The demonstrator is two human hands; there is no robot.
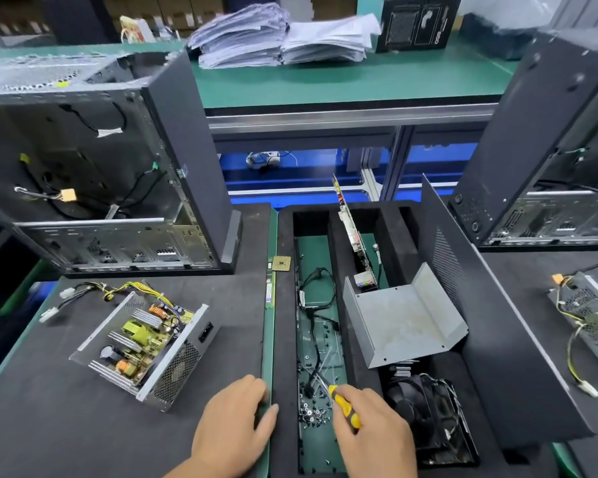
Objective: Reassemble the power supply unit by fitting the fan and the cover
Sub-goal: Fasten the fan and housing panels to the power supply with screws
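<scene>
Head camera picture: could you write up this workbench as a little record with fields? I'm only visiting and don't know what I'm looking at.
power supply unit: open, circuit board exposed, on the dark mat at left
cover: bent grey metal sheet, resting on the foam tray
fan: black, lying in the tray's right compartment
screws: loose pile in the tray's left compartment
right hand: grips a yellow screwdriver, tip over the screws
left hand: flat on the mat, holding nothing

green workbench (342, 88), paper stacks (280, 36)
</scene>
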